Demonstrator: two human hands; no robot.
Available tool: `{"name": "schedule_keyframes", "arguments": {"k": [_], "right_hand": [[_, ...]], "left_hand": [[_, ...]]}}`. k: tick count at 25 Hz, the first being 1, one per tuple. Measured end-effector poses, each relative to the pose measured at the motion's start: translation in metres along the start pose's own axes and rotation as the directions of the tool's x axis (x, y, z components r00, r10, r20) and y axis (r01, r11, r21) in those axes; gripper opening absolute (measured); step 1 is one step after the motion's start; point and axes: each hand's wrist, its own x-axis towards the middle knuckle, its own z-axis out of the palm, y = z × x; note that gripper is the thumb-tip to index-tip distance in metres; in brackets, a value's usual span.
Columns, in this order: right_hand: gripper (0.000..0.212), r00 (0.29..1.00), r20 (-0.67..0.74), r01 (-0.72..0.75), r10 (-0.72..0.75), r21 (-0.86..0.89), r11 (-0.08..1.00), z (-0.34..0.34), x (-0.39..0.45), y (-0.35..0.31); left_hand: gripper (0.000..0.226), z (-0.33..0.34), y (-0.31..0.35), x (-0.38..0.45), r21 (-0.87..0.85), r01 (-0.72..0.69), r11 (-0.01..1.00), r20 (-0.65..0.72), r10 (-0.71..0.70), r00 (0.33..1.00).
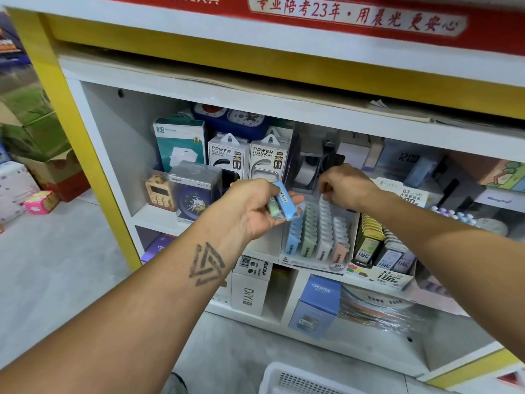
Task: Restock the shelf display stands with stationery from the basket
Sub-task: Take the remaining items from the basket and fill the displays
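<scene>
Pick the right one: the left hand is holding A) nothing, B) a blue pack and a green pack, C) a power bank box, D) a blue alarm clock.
B: the left hand grips a blue pack and a green pack just above the clear display stand.

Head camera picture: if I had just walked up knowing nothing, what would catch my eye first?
Probably the two bare forearms reaching into the white shelf unit with yellow edging. The left hand grips small blue and green plastic-wrapped packs mid-frame, while the right hand pinches at the back of a clear plastic display stand with pastel rows. A red banner with pale Chinese lettering runs along the top.
</scene>
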Motion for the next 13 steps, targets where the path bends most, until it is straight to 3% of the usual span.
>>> {"name": "schedule_keyframes", "arguments": {"k": [7, 9, 10, 11, 12, 13], "right_hand": [[0.025, 0.994, 0.091, -0.055, 0.056, -0.013, 0.998, 0.006, -0.002, -0.006], [0.02, 0.996, 0.029, -0.09, 0.086, 0.182, 0.979, -0.005, -0.003, -0.012], [0.018, 0.991, 0.024, -0.129, 0.132, 0.432, 0.893, -0.012, -0.006, -0.016], [0.022, 0.985, 0.089, -0.169, 0.15, 0.706, 0.688, -0.02, -0.012, -0.021], [0.029, 0.976, 0.197, -0.217, 0.091, 0.873, 0.437, -0.028, -0.018, -0.027], [0.037, 0.957, 0.288, -0.276, -0.008, 0.925, 0.259, -0.033, -0.025, -0.032]], "left_hand": [[0.025, 0.001, -0.001, 0.003, -0.012, 0.005, 1.0, -0.025, -0.005, 1.0], [0.024, 0.001, -0.002, 0.004, -0.006, 0.002, 1.0, -0.028, -0.003, 1.0], [0.023, 0.001, -0.002, 0.005, 0.004, -0.007, 1.0, -0.03, 0.007, 1.0], [0.022, 0.001, -0.002, 0.006, 0.006, -0.024, 1.0, -0.033, 0.024, 0.999], [0.022, 0.0, -0.001, 0.007, 0.003, -0.047, 0.999, -0.044, 0.047, 0.998], [0.023, 0.0, 0.0, 0.008, -0.004, -0.073, 0.997, -0.058, 0.073, 0.996]]}}
